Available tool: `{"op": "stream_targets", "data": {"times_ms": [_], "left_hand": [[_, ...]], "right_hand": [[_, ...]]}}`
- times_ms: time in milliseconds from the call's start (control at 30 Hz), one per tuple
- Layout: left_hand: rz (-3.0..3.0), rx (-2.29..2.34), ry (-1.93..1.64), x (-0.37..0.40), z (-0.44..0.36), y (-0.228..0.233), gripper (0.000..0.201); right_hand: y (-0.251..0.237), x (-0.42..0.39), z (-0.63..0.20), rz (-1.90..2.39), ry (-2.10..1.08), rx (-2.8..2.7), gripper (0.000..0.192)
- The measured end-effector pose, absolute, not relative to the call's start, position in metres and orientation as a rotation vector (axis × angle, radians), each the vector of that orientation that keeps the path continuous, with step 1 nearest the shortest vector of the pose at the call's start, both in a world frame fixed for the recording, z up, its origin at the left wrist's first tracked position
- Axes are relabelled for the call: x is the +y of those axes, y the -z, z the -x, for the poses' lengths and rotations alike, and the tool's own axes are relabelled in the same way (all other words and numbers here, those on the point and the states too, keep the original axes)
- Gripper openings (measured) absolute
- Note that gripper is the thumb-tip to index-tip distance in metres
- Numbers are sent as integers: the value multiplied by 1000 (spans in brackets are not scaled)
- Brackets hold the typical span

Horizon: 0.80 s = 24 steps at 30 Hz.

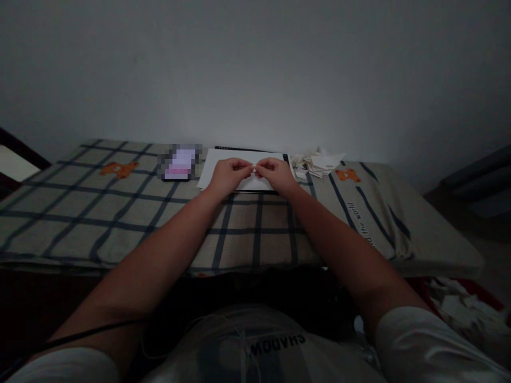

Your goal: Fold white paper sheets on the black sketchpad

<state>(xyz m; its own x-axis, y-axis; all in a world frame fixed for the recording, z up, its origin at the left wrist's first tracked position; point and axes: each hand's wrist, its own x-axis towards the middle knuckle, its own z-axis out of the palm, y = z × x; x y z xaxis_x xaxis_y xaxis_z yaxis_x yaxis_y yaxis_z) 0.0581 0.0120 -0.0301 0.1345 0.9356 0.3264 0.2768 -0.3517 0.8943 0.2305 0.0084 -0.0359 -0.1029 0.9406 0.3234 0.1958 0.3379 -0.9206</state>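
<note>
My left hand [229, 174] and my right hand [278, 173] meet over white paper sheets [211, 159] on the checked cloth. Thumb and forefinger of each hand are pinched together, the fingertips nearly touching. Between them shows a small white piece [254, 168], apparently paper, mostly covered by the fingers. Under the sheets a flat dark-edged thing [235, 149] sticks out at the back and right. Just right of my right hand lies a loose heap of folded white paper pieces [319, 162].
A phone [179, 160] with a lit, blurred screen lies left of the sheets. The checked cloth [131, 207] covers the table, which stands against a grey wall [255, 69]. At the lower right, a red container [481, 291] holds crumpled whitish material. A dark cord [96, 330] crosses my left arm.
</note>
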Motion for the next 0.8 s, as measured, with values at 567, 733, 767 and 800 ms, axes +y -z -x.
{"op": "stream_targets", "data": {"times_ms": [567,733,767,800], "left_hand": [[-1799,1176,-1351,15,-67,36,11],[-1774,1194,-1294,13,-71,38,14],[-1783,1196,-1277,14,-70,39,16],[-1809,1196,-1262,15,-69,40,19]], "right_hand": [[37,11,-231,967,-1056,-1457,18],[39,13,-230,1072,-959,-1466,11],[39,14,-231,1084,-948,-1472,10],[40,15,-232,1099,-938,-1479,9]]}}
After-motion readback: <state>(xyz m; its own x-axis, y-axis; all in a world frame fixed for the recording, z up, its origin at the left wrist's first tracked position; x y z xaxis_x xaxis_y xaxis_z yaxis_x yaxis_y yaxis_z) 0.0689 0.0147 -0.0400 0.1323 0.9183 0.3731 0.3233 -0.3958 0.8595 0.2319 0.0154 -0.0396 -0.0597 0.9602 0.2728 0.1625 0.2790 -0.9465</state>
